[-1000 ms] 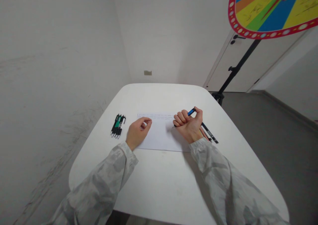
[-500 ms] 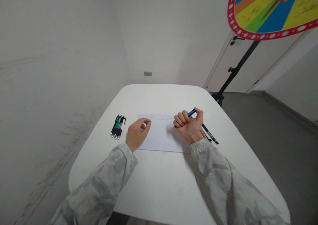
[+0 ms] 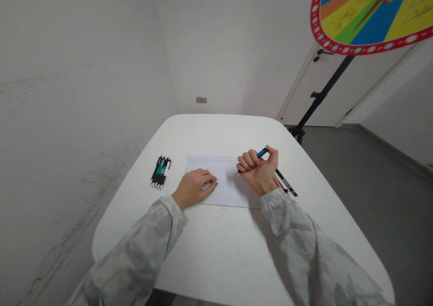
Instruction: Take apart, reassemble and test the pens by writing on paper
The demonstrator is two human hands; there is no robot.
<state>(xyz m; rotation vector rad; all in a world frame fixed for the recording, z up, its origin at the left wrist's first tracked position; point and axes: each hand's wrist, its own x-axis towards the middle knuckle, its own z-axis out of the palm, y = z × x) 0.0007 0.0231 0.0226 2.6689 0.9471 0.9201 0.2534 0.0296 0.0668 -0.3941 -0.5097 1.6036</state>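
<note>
while the person sat over a white table point(image 3: 219, 252), their right hand point(image 3: 257, 173) had a blue-and-black pen point(image 3: 262, 153) wrapped up in a fist, fingers curled round the barrel and thumb up by the blue end. the pen was over the right part of a paper sheet point(image 3: 226, 191), its long axis on a slant: blue end up and off to the far right, tip poking out below the fist, down to the left and a bit toward the person. couldn't tell if the tip touched the paper. the left hand point(image 3: 194, 189) rested over the sheet's left side, fingers loosely bent, with a small gap between thumb and index.

as for edges, the sheet's near edge ran straight across just past the cuffs, with a wide strip of tabletop between it and the person, and another stretch beyond the far edge, near the lines of writing. on the left a bunch of pens point(image 3: 158, 172) lay side by side, tips toward the person; on the right, more pens point(image 3: 286, 182) sat partly hidden by the right wrist, well inside the table's side edge.
</note>
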